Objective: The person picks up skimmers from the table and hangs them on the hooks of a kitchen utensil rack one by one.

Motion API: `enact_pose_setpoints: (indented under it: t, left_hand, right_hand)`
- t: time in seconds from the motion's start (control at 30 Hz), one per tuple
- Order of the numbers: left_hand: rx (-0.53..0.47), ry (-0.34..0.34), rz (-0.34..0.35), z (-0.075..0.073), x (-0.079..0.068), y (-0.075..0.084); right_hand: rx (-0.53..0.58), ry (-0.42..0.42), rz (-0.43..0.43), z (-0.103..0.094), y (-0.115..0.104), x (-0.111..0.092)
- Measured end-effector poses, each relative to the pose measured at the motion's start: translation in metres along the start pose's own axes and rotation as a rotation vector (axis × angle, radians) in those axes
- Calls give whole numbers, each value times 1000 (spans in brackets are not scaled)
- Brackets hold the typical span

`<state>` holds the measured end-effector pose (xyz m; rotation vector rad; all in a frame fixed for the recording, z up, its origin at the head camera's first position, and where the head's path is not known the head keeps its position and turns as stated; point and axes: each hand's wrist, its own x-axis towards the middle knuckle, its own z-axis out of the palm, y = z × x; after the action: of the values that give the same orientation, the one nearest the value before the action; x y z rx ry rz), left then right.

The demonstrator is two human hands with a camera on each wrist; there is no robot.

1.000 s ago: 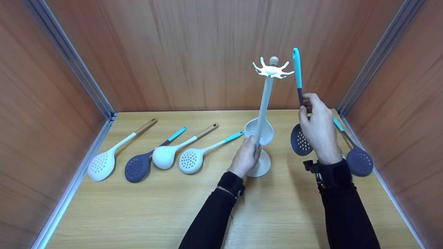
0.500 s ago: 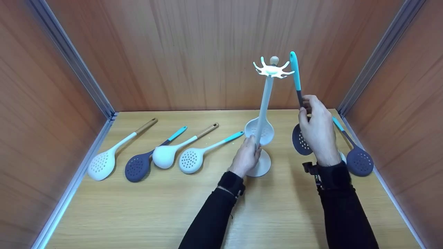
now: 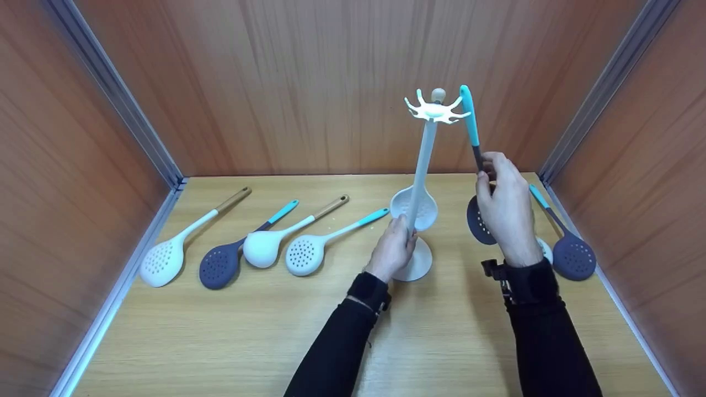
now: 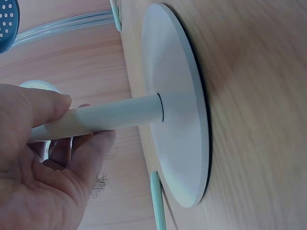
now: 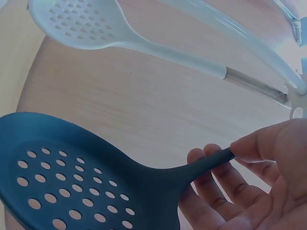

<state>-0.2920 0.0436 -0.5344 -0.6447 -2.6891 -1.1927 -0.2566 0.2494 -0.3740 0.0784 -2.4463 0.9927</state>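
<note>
My left hand [image 3: 392, 248] grips the lower pole of a white utensil stand [image 3: 423, 160]. The stand's round base [image 4: 175, 148] rests on the table, and a ring of hooks [image 3: 434, 113] crowns it. A white slotted skimmer [image 5: 86, 21] with a wooden handle hangs behind the pole. In my right hand [image 3: 507, 207] a dark blue slotted skimmer [image 5: 72, 172] is pinched by its neck, bowl down. Its turquoise handle [image 3: 470, 118] points up beside the hooks' right side; I cannot tell whether its top touches a hook.
On the table's left lie a white skimmer [image 3: 162, 262], a dark blue one [image 3: 219, 267], a white ladle [image 3: 262, 248] and a turquoise-handled white skimmer [image 3: 305, 255]. Another dark skimmer [image 3: 573, 256] lies by the right wall; a white utensil [image 3: 545, 251] is mostly hidden by my right wrist.
The dark blue skimmer's handle top has shifted left and slightly down, closer to the hooks. The left hand and the stand stay almost in place.
</note>
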Motion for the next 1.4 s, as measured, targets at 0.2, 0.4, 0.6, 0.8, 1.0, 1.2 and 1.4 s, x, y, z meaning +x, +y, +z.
enact_pose_setpoints:
  t: [0.2, 0.4, 0.6, 0.8, 1.0, 1.2, 1.4]
  left_hand:
    - [-4, 4, 9, 0, 0, -1]
    - [6, -3, 4, 0, -1, 0]
    - [17, -21, -15, 1, 0, 0]
    - [19, -29, -45, 1, 2, 0]
    - [2, -38, -57, 1, 2, 0]
    - [-1, -31, -48, 0, 1, 0]
    - [-6, -38, -58, 0, 2, 0]
  right_hand:
    - [-11, 3, 5, 0, -1, -1]
    - [-21, 19, -12, 1, 0, -3]
    - [-19, 46, -47, 4, 4, -2]
    - [-35, 55, -52, 5, 6, -3]
    - [-53, 58, -49, 6, 6, -3]
    - [-66, 60, -46, 7, 5, -4]
    - [-77, 78, -56, 9, 6, -5]
